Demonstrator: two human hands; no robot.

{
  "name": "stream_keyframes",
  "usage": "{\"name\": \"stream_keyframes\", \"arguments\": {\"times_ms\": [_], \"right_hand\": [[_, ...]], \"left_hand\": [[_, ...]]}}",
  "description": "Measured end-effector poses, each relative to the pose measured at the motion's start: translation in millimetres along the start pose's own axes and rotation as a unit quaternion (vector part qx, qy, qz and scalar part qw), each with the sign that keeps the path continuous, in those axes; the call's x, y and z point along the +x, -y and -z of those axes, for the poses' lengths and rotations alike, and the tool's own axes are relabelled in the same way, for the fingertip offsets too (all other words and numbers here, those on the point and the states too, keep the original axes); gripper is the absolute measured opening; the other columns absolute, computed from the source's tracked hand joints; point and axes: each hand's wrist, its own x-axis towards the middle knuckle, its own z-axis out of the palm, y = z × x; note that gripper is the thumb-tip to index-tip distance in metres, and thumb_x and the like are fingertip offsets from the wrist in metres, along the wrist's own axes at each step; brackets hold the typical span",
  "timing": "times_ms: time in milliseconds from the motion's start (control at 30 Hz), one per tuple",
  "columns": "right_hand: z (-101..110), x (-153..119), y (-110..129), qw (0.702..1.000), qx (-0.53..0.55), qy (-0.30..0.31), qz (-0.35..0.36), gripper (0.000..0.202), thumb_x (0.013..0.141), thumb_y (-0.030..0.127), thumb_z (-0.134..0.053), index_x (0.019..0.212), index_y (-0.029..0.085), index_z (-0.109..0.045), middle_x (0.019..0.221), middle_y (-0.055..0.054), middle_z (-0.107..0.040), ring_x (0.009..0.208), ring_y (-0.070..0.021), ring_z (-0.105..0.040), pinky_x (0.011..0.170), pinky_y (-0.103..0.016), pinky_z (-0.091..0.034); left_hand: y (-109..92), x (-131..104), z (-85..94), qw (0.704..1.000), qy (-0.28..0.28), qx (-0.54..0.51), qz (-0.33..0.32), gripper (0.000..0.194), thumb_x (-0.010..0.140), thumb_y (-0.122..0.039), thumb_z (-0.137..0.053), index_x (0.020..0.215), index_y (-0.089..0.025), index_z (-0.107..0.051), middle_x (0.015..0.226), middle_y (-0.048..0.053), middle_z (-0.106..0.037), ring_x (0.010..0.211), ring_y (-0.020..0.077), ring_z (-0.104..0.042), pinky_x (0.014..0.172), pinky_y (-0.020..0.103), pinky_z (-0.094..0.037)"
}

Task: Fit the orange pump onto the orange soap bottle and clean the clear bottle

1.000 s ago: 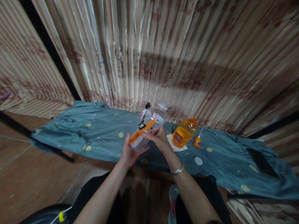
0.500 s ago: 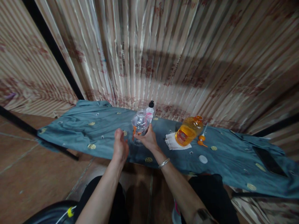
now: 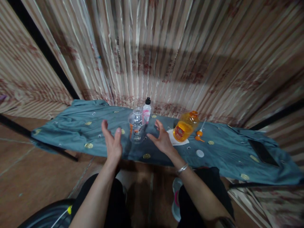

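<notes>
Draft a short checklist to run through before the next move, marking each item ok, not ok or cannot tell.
1. Clear bottle upright on the blue-green cloth: ok.
2. Left hand open and off the bottle: ok.
3. Right hand open and off the bottle: ok.
4. Pump fitted in the orange bottle: not ok, it lies beside it.
5. White disc fits the clear bottle: cannot tell.

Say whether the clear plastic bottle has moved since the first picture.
Yes, leftward: the clear plastic bottle now has its top left, not right, of the black-capped white bottle.
</notes>
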Motion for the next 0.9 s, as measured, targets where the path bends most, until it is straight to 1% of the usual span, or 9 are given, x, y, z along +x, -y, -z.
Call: {"name": "stream_keyframes", "arguments": {"times_ms": [67, 133, 233, 367, 467, 567, 667, 733, 900], "right_hand": [[29.0, -5.1, 0.5, 0.999, -0.003, -0.026, 0.019, 0.068, 0.087, 0.055, -0.071, 0.144, 0.024, -0.053, 0.144, -0.015, -0.063, 0.132, -0.0316, -0.062, 0.114, -0.053, -0.049], [58.1, -8.9, 3.1, 0.998, -0.005, -0.064, 0.025, 0.054, 0.091, 0.056, -0.065, 0.136, 0.026, -0.061, 0.134, -0.012, -0.07, 0.122, -0.0291, -0.068, 0.108, -0.05, -0.054], [97.3, -14.4, 6.2, 0.994, -0.026, -0.107, 0.022, 0.044, 0.094, 0.054, -0.061, 0.127, 0.026, -0.067, 0.121, -0.009, -0.076, 0.108, -0.0266, -0.074, 0.1, -0.046, -0.058], [138.0, -24.7, -5.8, 0.987, -0.079, -0.141, -0.008, 0.033, 0.094, 0.049, -0.056, 0.11, 0.026, -0.074, 0.099, -0.006, -0.081, 0.09, -0.0247, -0.077, 0.088, -0.041, -0.061], [166.4, -31.6, -29.5, 0.982, -0.103, -0.153, -0.052, 0.033, 0.091, 0.046, -0.052, 0.103, 0.025, -0.075, 0.088, -0.005, -0.081, 0.075, -0.0222, -0.076, 0.075, -0.037, -0.061], [197.4, -35.8, -56.5, 0.969, -0.129, -0.185, -0.098, 0.032, 0.089, 0.043, -0.051, 0.097, 0.023, -0.075, 0.083, -0.004, -0.08, 0.071, -0.0196, -0.074, 0.074, -0.034, -0.06], [224.5, -37.9, -78.7, 0.947, -0.186, -0.213, -0.15, 0.034, 0.09, 0.041, -0.049, 0.096, 0.02, -0.075, 0.082, -0.006, -0.08, 0.071, -0.0191, -0.074, 0.072, -0.031, -0.059], [235.9, -39.3, -89.4, 0.94, -0.209, -0.211, -0.17, 0.032, 0.09, 0.04, -0.051, 0.094, 0.019, -0.075, 0.077, -0.005, -0.08, 0.069, -0.019, -0.074, 0.068, -0.03, -0.059], [244.2, -44.5, -104.2, 0.922, -0.267, -0.184, -0.211, 0.02, 0.086, 0.026, -0.056, 0.083, 0.023, -0.076, 0.073, -0.005, -0.079, 0.071, -0.0213, -0.074, 0.071, -0.03, -0.057]], "left_hand": [[-7.7, -9.2, 0.6, 0.98, 0.055, 0.123, -0.147, 0.089, 0.082, -0.053, -0.072, 0.155, -0.018, -0.034, 0.168, 0.018, -0.028, 0.159, 0.0287, -0.022, 0.129, 0.043, -0.013], [-11.5, -21.3, -4.0, 0.953, 0.089, 0.172, -0.231, 0.085, 0.083, -0.051, -0.072, 0.154, -0.019, -0.036, 0.164, 0.018, -0.035, 0.155, 0.0328, -0.027, 0.129, 0.049, -0.013], [-7.5, -42.6, -19.6, 0.923, 0.168, 0.183, -0.294, 0.078, 0.08, -0.043, -0.077, 0.148, -0.02, -0.046, 0.151, 0.018, -0.049, 0.148, 0.038, -0.038, 0.127, 0.055, -0.019], [10.2, -65.8, -46.1, 0.887, 0.269, 0.174, -0.331, 0.074, 0.084, -0.033, -0.075, 0.151, -0.024, -0.043, 0.151, 0.017, -0.05, 0.142, 0.0367, -0.046, 0.123, 0.055, -0.028], [23.8, -73.1, -65.1, 0.896, 0.303, 0.162, -0.282, 0.074, 0.085, -0.036, -0.074, 0.151, -0.023, -0.042, 0.151, 0.019, -0.049, 0.144, 0.0364, -0.045, 0.123, 0.057, -0.028], [33.4, -73.9, -83.7, 0.928, 0.309, 0.128, -0.165, 0.078, 0.079, -0.042, -0.078, 0.147, -0.023, -0.044, 0.155, 0.018, -0.046, 0.148, 0.0364, -0.041, 0.125, 0.057, -0.025], [40.8, -72.3, -103.2, 0.956, 0.282, 0.066, -0.042, 0.085, 0.068, -0.04, -0.087, 0.142, -0.026, -0.048, 0.156, 0.015, -0.046, 0.151, 0.035, -0.038, 0.126, 0.055, -0.022], [45.7, -71.5, -116.1, 0.965, 0.26, 0.019, 0.023, 0.086, 0.062, -0.034, -0.091, 0.138, -0.027, -0.051, 0.154, 0.013, -0.048, 0.15, 0.0336, -0.039, 0.127, 0.053, -0.022], [59.2, -74.0, -143.9, 0.965, 0.253, -0.009, 0.068, 0.085, 0.06, -0.033, -0.092, 0.136, -0.028, -0.052, 0.151, 0.014, -0.05, 0.148, 0.0323, -0.043, 0.125, 0.051, -0.025]]}}
